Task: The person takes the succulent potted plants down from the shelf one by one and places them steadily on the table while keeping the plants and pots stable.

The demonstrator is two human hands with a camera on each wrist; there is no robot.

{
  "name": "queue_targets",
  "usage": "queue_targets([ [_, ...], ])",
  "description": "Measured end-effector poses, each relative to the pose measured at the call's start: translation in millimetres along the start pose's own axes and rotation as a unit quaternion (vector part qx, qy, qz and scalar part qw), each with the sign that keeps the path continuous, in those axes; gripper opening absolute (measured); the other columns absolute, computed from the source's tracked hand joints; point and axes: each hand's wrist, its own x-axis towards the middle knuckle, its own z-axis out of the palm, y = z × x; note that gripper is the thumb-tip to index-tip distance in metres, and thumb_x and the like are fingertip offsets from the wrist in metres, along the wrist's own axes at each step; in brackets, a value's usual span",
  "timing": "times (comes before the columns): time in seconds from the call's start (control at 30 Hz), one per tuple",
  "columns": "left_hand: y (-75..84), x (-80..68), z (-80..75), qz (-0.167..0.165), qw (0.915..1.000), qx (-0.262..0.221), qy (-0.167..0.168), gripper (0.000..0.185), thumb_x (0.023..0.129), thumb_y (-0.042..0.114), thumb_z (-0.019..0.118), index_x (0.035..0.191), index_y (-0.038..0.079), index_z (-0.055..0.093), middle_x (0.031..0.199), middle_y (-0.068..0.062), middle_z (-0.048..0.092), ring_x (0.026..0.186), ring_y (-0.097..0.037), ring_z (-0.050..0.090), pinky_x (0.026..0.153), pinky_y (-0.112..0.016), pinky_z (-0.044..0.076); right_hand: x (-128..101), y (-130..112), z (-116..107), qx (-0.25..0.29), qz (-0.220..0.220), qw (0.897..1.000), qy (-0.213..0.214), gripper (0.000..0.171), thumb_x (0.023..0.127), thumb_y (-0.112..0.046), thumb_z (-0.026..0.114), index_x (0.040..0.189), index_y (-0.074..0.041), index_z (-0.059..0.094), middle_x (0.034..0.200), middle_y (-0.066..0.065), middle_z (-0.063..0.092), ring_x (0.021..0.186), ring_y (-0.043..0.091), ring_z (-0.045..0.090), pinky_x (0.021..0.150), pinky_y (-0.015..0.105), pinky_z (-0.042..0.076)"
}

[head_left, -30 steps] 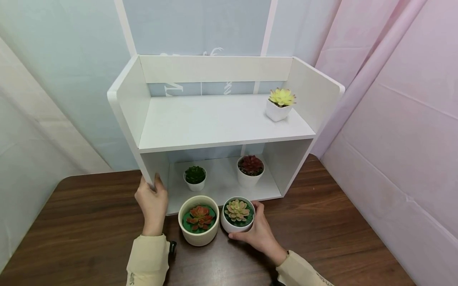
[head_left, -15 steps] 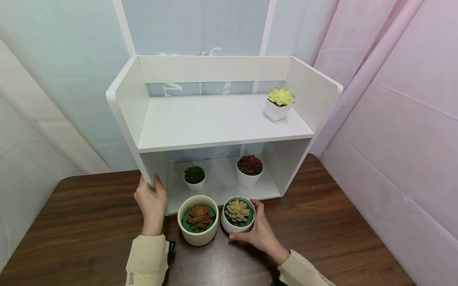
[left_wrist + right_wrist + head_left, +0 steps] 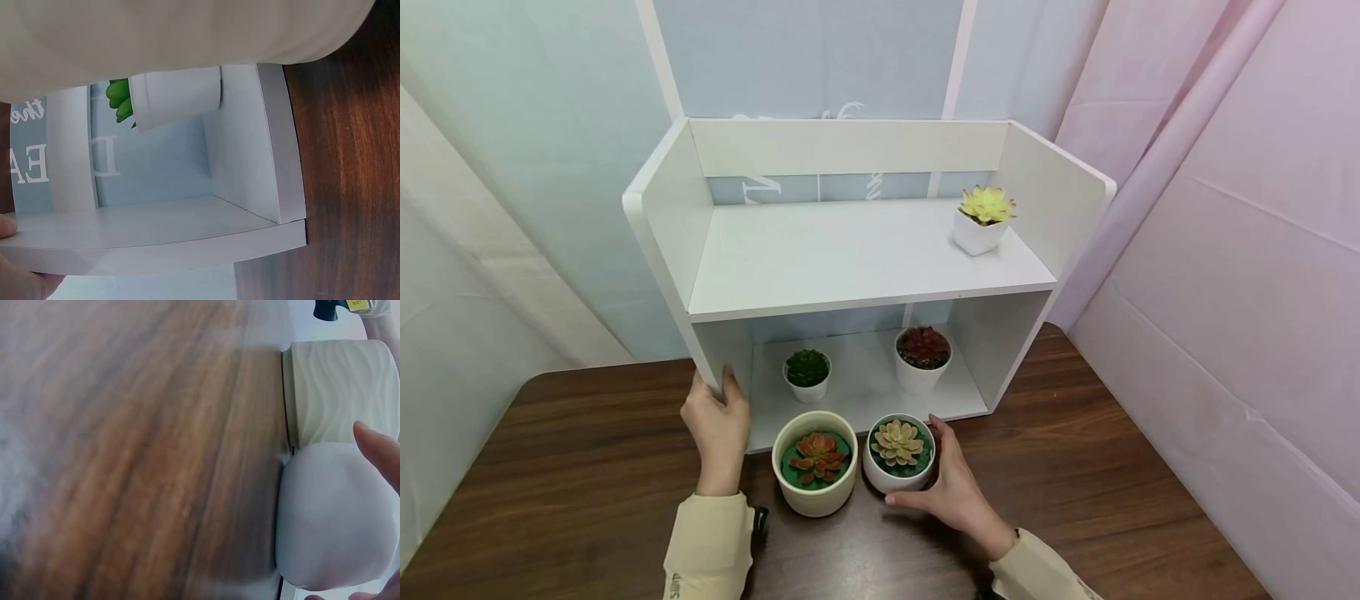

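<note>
A white two-level shelf [image 3: 850, 258] stands on a dark wooden table [image 3: 1075, 483]. My left hand [image 3: 713, 392] grips the bottom front of its left side panel, thumb on the inner face. In front of the shelf, a small white pot with a pale succulent [image 3: 897, 457] touches a larger cream pot with a red succulent [image 3: 816, 475]. My right hand [image 3: 925, 467] cups the small white pot from the right, thumb at its near side. In the right wrist view, fingers [image 3: 378, 447] lie against the white pot [image 3: 337, 519] beside the ribbed cream pot [image 3: 340, 390].
On the lower level stand a dark green succulent [image 3: 807, 373] and a dark red one [image 3: 922, 357], both in white pots. A yellow-green succulent [image 3: 983, 218] sits at the upper level's right end. Pink sheeting [image 3: 1225, 250] hangs to the right.
Both pots and the shelf stay where they were. My right hand has shifted slightly right around the small white pot. The left hand has not moved.
</note>
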Motion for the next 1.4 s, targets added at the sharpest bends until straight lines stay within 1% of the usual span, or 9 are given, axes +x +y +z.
queue_targets([
  [0.17,0.0,-0.1,-0.2,0.001,1.0000,0.000,0.001,0.025,0.094,0.003,0.053,0.113,-0.012,0.061,0.102,-0.034,0.065,0.090,-0.049,0.064,0.072,-0.060,0.049,-0.2,-2.0,-4.1,-0.001,0.008,1.000,0.008,0.122,0.053,-0.028,0.095,0.146,0.000,0.022,0.130,0.018,0.048,0.124,0.031,0.046,0.105,0.052,0.033],
  [0.27,0.4,-0.1,0.0,-0.002,1.0000,0.000,0.001,0.025,0.094,0.002,0.053,0.113,-0.012,0.060,0.102,-0.034,0.065,0.091,-0.049,0.064,0.072,-0.060,0.049,-0.4,-3.2,-6.5,-0.004,0.009,1.000,0.011,0.120,0.054,-0.030,0.095,0.147,-0.001,0.023,0.129,0.017,0.049,0.123,0.031,0.047,0.104,0.053,0.033],
  [0.5,0.5,0.3,0.1,-0.001,1.0000,-0.003,0.000,0.025,0.094,0.002,0.052,0.114,-0.012,0.060,0.103,-0.034,0.065,0.093,-0.049,0.064,0.073,-0.061,0.049,-0.5,-8.5,-11.5,-0.004,0.017,1.000,0.025,0.109,0.062,-0.034,0.091,0.146,-0.003,0.029,0.135,0.017,0.048,0.127,0.032,0.046,0.104,0.052,0.036],
  [0.6,0.1,0.7,0.3,0.000,1.0000,-0.006,0.000,0.025,0.095,0.002,0.052,0.114,-0.012,0.060,0.103,-0.034,0.065,0.093,-0.049,0.064,0.074,-0.061,0.049,-1.1,-11.6,-13.3,-0.003,0.008,0.999,0.038,0.101,0.065,-0.033,0.089,0.143,-0.003,0.034,0.138,0.019,0.046,0.128,0.034,0.046,0.103,0.052,0.038],
  [0.73,-0.9,0.6,0.3,0.003,1.0000,-0.008,0.000,0.026,0.095,0.002,0.052,0.115,-0.012,0.060,0.104,-0.034,0.065,0.094,-0.049,0.064,0.074,-0.061,0.049,-2.5,-14.8,-15.5,-0.003,-0.005,0.999,0.051,0.094,0.067,-0.033,0.087,0.142,-0.003,0.038,0.141,0.018,0.045,0.128,0.035,0.046,0.103,0.054,0.037],
  [0.93,-1.9,-0.1,0.5,0.009,0.9999,-0.008,0.001,0.026,0.095,0.002,0.052,0.115,-0.012,0.060,0.102,-0.036,0.065,0.091,-0.050,0.064,0.071,-0.061,0.049,-3.7,-19.7,-18.4,0.011,-0.009,0.998,0.065,0.086,0.071,-0.033,0.085,0.142,-0.009,0.041,0.145,0.014,0.043,0.132,0.037,0.043,0.104,0.055,0.036],
  [1.0,-1.3,-0.2,0.5,0.011,0.9999,-0.008,0.003,0.026,0.095,0.002,0.052,0.114,-0.012,0.060,0.101,-0.036,0.065,0.091,-0.050,0.064,0.071,-0.061,0.049,-3.9,-21.5,-19.5,0.017,-0.012,0.998,0.066,0.084,0.073,-0.032,0.084,0.141,-0.010,0.042,0.146,0.014,0.043,0.133,0.037,0.042,0.105,0.054,0.036],
  [1.23,-1.1,-0.2,0.6,0.008,0.9999,-0.009,0.002,0.026,0.095,0.003,0.052,0.115,-0.012,0.060,0.101,-0.036,0.065,0.090,-0.050,0.064,0.071,-0.061,0.049,-2.6,-28.5,-27.9,0.037,-0.021,0.996,0.082,0.079,0.074,-0.026,0.083,0.140,-0.007,0.044,0.145,0.015,0.045,0.135,0.034,0.041,0.108,0.049,0.034],
  [1.4,-1.1,0.2,1.0,0.010,0.9999,-0.009,0.004,0.027,0.095,0.003,0.051,0.115,-0.012,0.060,0.102,-0.035,0.065,0.091,-0.050,0.064,0.072,-0.062,0.048,0.9,-29.8,-34.6,0.047,-0.034,0.994,0.097,0.074,0.076,-0.023,0.082,0.139,-0.009,0.046,0.143,0.011,0.048,0.135,0.030,0.042,0.109,0.046,0.033],
])
